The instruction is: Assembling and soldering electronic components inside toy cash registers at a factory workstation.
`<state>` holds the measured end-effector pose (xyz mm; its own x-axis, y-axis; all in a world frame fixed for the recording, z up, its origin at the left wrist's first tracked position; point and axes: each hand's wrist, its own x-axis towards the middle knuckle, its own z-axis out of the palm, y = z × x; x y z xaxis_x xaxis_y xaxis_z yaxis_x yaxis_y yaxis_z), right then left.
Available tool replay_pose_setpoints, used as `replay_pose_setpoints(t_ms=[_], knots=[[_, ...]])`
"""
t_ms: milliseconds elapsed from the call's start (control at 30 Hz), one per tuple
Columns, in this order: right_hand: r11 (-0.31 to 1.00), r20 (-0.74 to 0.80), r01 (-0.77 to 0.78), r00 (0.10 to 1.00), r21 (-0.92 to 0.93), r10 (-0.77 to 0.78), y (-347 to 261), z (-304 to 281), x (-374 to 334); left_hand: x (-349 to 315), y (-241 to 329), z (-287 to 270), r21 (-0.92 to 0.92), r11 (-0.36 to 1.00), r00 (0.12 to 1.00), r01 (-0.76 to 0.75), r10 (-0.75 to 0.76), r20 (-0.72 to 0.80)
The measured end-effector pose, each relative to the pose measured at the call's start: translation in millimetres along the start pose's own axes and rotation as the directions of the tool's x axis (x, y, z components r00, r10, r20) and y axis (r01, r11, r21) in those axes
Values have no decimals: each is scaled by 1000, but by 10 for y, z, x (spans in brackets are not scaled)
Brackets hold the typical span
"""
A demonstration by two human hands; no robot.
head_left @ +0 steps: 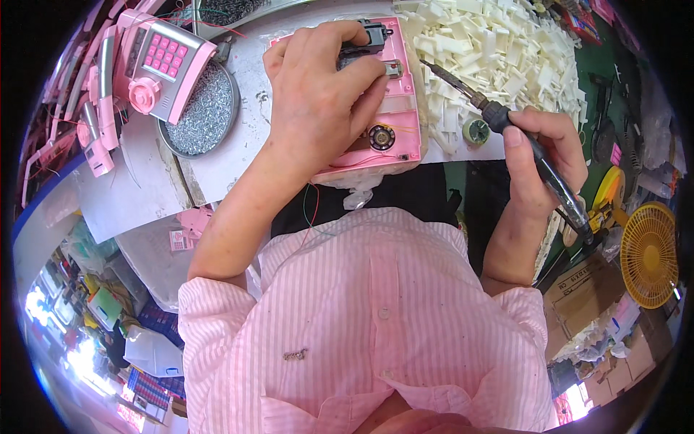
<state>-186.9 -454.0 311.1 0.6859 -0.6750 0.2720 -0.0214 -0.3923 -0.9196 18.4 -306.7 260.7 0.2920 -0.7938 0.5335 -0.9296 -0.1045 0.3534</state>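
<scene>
My left hand [318,83] lies over a pink plastic housing [408,137] on the table, its fingers bent over a black boxy part [374,36] at the far end. The thumb rests beside a small metal piece [392,69], and the palm hides much of the housing's inside. A small round speaker [382,136] with thin wires shows in the near part of the housing. To the right, my right hand [546,155] is wrapped round the black handle of a soldering iron [499,116]. Its tip points up and left, just past the housing's right edge, touching nothing that I can make out.
A heap of white plastic pieces [499,50] covers the table's far right, with a small round tin [476,132] at its near edge. On the left stand a dish of small screws [206,108] and pink keypad housings [165,61]. A yellow fan [649,253] is at far right.
</scene>
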Motion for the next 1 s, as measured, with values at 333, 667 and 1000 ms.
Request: replay_pose_setpoints(t_ms=[333, 667, 1000], knots=[[1000, 11, 7, 1000, -9, -7, 29, -20, -1, -18, -4, -26, 3, 999, 999, 35, -35, 18], [1000, 20, 26, 999, 9, -26, 101, -6, -57, -8, 23, -11, -77, 994, 997, 72, -73, -8], [999, 1, 30, 1000, 45, -31, 218, -31, -103, 61, 62, -45, -173, 982, 995, 74, -84, -53]])
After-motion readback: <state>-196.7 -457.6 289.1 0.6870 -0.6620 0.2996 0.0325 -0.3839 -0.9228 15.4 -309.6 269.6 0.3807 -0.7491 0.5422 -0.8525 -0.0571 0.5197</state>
